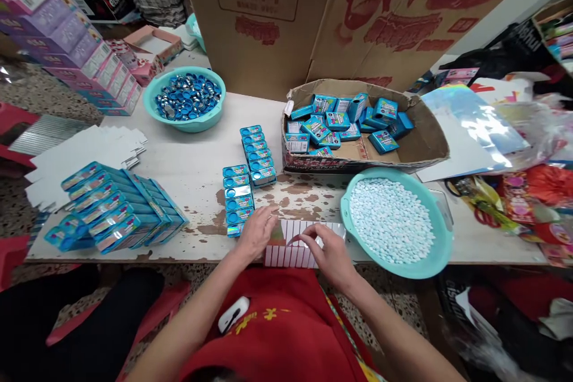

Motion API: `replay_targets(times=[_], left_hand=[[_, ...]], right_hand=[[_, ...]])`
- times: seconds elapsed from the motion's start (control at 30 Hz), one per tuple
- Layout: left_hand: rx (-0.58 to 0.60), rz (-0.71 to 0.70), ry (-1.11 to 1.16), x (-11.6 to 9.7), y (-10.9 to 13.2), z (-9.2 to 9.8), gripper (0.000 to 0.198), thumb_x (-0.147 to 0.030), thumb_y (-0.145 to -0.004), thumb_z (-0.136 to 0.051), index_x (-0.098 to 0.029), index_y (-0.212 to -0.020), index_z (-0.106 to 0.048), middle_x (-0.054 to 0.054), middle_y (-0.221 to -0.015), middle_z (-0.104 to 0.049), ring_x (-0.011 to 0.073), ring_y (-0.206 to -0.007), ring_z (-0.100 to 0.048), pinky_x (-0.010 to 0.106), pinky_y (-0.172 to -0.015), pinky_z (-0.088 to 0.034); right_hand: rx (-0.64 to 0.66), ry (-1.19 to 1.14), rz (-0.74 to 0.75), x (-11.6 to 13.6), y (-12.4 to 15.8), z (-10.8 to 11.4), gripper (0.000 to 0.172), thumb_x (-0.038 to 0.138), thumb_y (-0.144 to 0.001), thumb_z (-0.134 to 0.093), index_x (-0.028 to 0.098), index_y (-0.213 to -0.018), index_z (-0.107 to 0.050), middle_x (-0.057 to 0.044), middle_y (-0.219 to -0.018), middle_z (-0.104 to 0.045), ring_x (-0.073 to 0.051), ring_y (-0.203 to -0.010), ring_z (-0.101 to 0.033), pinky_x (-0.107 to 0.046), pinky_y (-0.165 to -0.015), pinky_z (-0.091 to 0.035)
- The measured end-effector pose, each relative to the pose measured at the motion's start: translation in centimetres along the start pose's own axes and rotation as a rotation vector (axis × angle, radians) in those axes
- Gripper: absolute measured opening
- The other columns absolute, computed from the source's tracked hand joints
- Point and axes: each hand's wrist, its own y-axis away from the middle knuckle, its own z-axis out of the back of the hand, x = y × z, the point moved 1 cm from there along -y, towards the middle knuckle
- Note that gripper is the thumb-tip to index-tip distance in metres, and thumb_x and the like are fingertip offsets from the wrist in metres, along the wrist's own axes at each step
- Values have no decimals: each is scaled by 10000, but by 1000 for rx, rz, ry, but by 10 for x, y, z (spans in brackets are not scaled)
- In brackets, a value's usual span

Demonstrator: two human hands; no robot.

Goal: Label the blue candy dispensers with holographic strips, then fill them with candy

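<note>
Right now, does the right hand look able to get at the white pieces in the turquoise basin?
Probably yes: the white pieces lie uncovered in the basin close beside the right hand, with nothing seen standing between. The hand is over the striped sheet, so it would likely leave that first.

At lower centre we see a sheet (290, 257) patterned with pale strips and thin darker lines, and a red garment (286, 334) with yellow characters. Mid-frame, our small cases (259, 155) are blue. At right, the basin (443, 239) is turquoise, its pellets (389, 221) mint-white; at upper left, a turquoise bowl (197, 125), blue-and-silver discs (188, 96).
</note>
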Motion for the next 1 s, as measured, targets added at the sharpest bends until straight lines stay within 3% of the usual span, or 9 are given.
replay_targets(times=[0.17,0.27,0.37,0.53,0.67,0.77,0.93,1.0], left_hand=[[-34,4,-40,3,9,8,276,-256,-924,-359,-177,-1086,-567,66,-1095,-610,188,-1050,-529,345,-930,-417],[-17,-12,-82,4,11,3,247,-245,-915,-387,-186,-1061,-578,55,-1070,-622,189,-1022,-544,343,-917,-426],[6,-15,-85,5,11,-2,227,-231,-904,-418,-190,-1055,-583,46,-1061,-631,187,-1008,-555,328,-893,-442],[33,1,-117,10,11,-2,226,-237,-904,-421,-174,-1044,-587,62,-1074,-630,200,-1013,-560,346,-889,-445],[55,6,-130,9,9,0,233,-242,-905,-412,-182,-1050,-585,61,-1075,-630,206,-1002,-564,356,-878,-451],[69,-13,-93,3,4,-5,261,-227,-903,-397,-201,-1097,-569,60,-1099,-613,202,-1034,-546,352,-900,-441],[187,-156,75,-13,-13,-35,487,-137,-809,-478,-237,-1284,-442,53,-1359,-432,195,-1239,-395,348,-1027,-342],[262,-138,145,-17,-19,-51,427,-158,-789,-497,-208,-1214,-507,59,-1282,-507,191,-1168,-460,318,-976,-378]], right_hand=[[71,7,-46,-15,-6,-9,147,287,-884,-529,203,-765,-550,3,-737,-578,-153,-727,-521,-263,-687,-392],[96,246,-37,-43,-7,-31,100,250,-834,-593,203,-747,-576,-29,-789,-560,-192,-809,-499,-291,-724,-386],[73,447,-120,-77,-15,-55,58,211,-784,-637,199,-741,-600,-68,-903,-528,-220,-892,-476,-302,-739,-381],[37,454,-290,-120,-34,-71,137,279,-714,-699,198,-736,-591,-59,-888,-504,-225,-870,-486,-291,-676,-375],[24,201,-340,-128,-41,-61,214,279,-641,-741,187,-672,-550,-44,-883,-491,-214,-850,-483,-283,-669,-360],[59,59,-289,-119,-37,-46,192,276,-698,-689,185,-663,-523,-7,-778,-497,-164,-752,-492,-266,-674,-371],[241,-487,-293,-97,-22,-26,287,433,-782,-604,181,-689,-502,29,-661,-486,-120,-633,-456,-241,-615,-363],[319,-668,-368,-95,-14,-23,328,473,-752,-634,172,-697,-516,35,-632,-479,-108,-605,-438,-235,-593,-349]])
